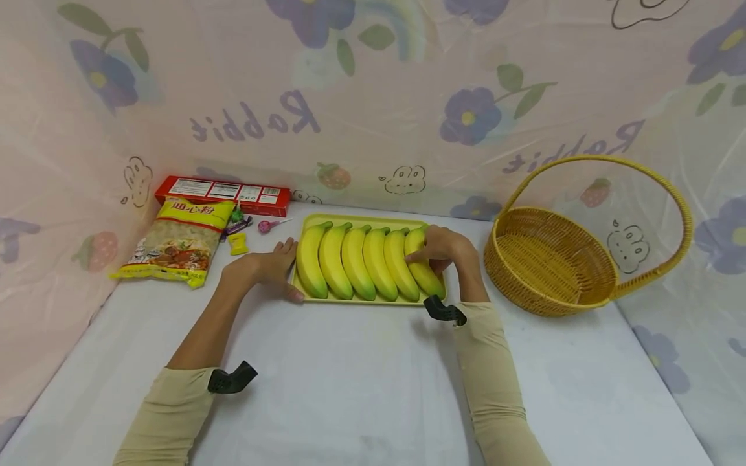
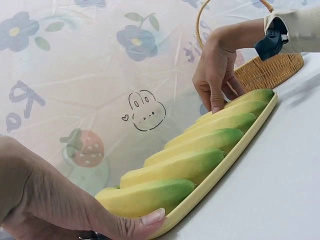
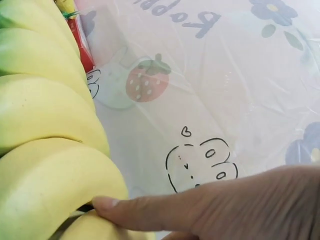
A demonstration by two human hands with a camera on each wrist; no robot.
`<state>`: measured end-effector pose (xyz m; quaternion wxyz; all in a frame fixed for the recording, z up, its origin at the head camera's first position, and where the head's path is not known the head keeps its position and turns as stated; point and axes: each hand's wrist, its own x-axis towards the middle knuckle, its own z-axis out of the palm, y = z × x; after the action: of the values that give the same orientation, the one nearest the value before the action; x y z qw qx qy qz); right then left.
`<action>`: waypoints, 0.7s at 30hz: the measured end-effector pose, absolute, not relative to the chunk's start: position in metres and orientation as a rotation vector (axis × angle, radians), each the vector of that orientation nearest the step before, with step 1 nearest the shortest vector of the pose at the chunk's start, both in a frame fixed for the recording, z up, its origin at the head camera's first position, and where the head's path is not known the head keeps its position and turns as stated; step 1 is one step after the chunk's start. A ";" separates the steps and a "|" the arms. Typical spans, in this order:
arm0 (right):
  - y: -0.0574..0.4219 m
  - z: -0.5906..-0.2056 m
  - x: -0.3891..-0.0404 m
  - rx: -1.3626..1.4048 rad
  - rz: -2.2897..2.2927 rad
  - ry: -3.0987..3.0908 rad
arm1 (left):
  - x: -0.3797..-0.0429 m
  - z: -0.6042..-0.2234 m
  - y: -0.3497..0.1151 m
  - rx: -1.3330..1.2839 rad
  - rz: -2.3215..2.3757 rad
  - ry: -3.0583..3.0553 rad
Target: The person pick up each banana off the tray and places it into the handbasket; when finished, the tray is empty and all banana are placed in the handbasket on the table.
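Observation:
Several yellow bananas with greenish tips, such as the leftmost banana [image 1: 311, 262], lie side by side in a pale yellow tray [image 1: 361, 302]. My left hand [image 1: 265, 265] rests against the tray's left end with fingers extended; in the left wrist view its thumb lies along the tray's rim [image 2: 240, 150]. At the other end, my right hand [image 1: 445, 246] grips the rightmost banana [image 1: 428, 281] from above. In the right wrist view, the right thumb [image 3: 112, 206] presses into the gap beside the neighbouring banana [image 3: 60, 175]. The other right fingers are mostly hidden.
A wicker basket [image 1: 495, 259] with a tall handle stands right of the tray. To the left are a yellow food bag [image 1: 180, 239], a red box [image 1: 271, 202], a yellow wrapped candy [image 1: 237, 244] and a pink lollipop [image 1: 265, 226]. A patterned curtain [image 1: 373, 142] hangs behind.

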<state>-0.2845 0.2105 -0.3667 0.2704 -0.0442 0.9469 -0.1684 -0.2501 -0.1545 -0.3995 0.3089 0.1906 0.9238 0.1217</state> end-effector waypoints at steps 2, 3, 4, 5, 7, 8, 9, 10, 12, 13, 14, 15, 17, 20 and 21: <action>0.211 -0.367 -0.285 -0.108 -0.474 2.542 | -0.251 -0.399 -0.154 0.502 0.320 2.435; 0.211 -0.367 -0.285 -0.105 -0.482 2.539 | -0.251 -0.399 -0.154 0.499 0.318 2.432; 0.211 -0.367 -0.285 -0.100 -0.492 2.534 | -0.251 -0.398 -0.153 0.494 0.315 2.428; 0.211 -0.368 -0.285 -0.094 -0.502 2.529 | -0.251 -0.399 -0.153 0.492 0.311 2.426; 0.210 -0.367 -0.284 -0.084 -0.516 2.519 | -0.251 -0.399 -0.153 0.490 0.304 2.422; 0.210 -0.367 -0.284 -0.078 -0.519 2.514 | -0.251 -0.400 -0.153 0.488 0.302 2.421; 0.210 -0.366 -0.283 -0.074 -0.518 2.510 | -0.251 -0.400 -0.153 0.490 0.301 2.422; 0.210 -0.365 -0.283 -0.070 -0.520 2.508 | -0.251 -0.400 -0.153 0.491 0.301 2.420; 0.211 -0.362 -0.282 -0.073 -0.522 2.511 | -0.251 -0.400 -0.153 0.497 0.307 2.421; 0.212 -0.361 -0.281 -0.081 -0.525 2.517 | -0.251 -0.400 -0.153 0.497 0.311 2.420; 0.213 -0.359 -0.281 -0.085 -0.530 2.524 | -0.252 -0.399 -0.153 0.494 0.318 2.420; 0.214 -0.358 -0.281 -0.090 -0.538 2.531 | -0.252 -0.398 -0.152 0.493 0.324 2.420; 0.216 -0.355 -0.280 -0.098 -0.552 2.546 | -0.252 -0.398 -0.152 0.495 0.328 2.422; 0.219 -0.352 -0.279 -0.126 -0.566 2.559 | -0.251 -0.398 -0.153 0.491 0.327 2.418; 0.220 -0.351 -0.279 -0.149 -0.563 2.569 | -0.251 -0.398 -0.153 0.491 0.325 2.418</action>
<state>-0.2787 0.2197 -0.3509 0.2510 -0.0546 0.9440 -0.2069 -0.2512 -0.1534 -0.3985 0.3209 0.1869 0.9202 0.1239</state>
